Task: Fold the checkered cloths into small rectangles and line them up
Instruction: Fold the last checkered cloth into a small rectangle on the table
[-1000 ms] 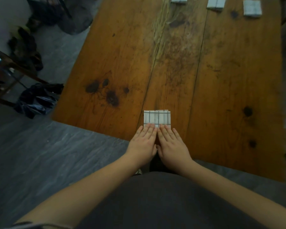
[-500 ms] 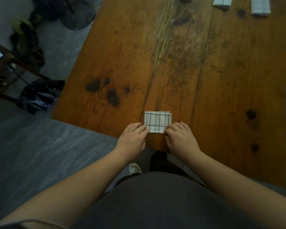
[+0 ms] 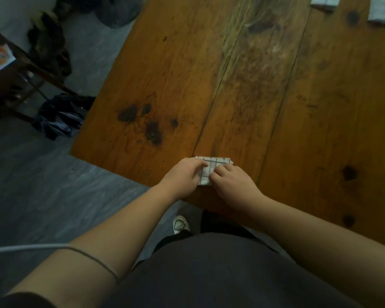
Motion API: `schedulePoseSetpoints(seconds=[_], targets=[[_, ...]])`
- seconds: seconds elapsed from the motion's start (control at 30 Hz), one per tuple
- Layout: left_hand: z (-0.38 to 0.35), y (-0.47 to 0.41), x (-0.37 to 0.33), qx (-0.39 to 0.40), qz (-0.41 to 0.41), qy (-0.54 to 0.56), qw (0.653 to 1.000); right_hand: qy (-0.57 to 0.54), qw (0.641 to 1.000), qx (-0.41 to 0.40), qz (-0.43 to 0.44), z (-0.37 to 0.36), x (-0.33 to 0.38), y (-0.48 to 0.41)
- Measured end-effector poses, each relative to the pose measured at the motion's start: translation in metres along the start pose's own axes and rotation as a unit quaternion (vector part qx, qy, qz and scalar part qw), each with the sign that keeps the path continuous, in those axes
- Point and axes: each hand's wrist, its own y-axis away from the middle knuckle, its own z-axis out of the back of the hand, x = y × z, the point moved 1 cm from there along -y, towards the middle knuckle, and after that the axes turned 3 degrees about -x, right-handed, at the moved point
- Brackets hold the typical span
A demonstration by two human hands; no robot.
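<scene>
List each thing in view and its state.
Cloth: folded small, flat near the table's near edge, held at both sides.
Left hand: fingers curled on the cloth's left side.
Right hand: fingers curled on its right side.
Far cloths: folded, side by side at the far edge.
Table: stained wood.

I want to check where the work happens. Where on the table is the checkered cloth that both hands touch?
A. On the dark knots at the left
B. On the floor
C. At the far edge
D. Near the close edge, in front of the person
D: the checkered cloth lies by the near edge of the table, under the left hand and right hand.
</scene>
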Motion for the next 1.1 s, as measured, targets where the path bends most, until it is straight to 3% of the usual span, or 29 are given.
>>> schedulePoseSetpoints(seconds=[0.2,0.33,0.47,0.63,0.73,0.87,0.93,1.1], targets=[[0.009,-0.012,0.001,-0.066,0.155,0.243,0.955,-0.026,1.0,-0.004,-0.002,0.012,0.002,-0.005],[0.017,-0.004,0.008,-0.141,0.201,0.325,0.913,-0.169,0.979,-0.023,-0.111,0.032,0.01,-0.006],[0.022,0.021,0.019,-0.125,0.233,0.464,0.846,-0.438,0.863,-0.029,-0.248,0.059,0.033,-0.006],[0.032,0.077,0.028,-0.057,0.213,0.643,0.733,-0.636,0.719,-0.035,-0.279,0.083,0.083,-0.007],[0.051,0.118,0.03,-0.061,0.183,0.658,0.728,-0.717,0.638,-0.018,-0.282,0.093,0.126,-0.009],[0.084,0.177,0.051,-0.211,0.193,0.614,0.736,-0.725,0.635,-0.019,-0.267,0.103,0.19,-0.02],[0.099,0.214,0.069,-0.262,0.186,0.582,0.747,-0.718,0.651,-0.004,-0.246,0.109,0.226,-0.028],[0.131,0.311,0.109,-0.39,0.172,0.515,0.743,-0.609,0.778,0.03,-0.153,0.122,0.323,-0.049]])
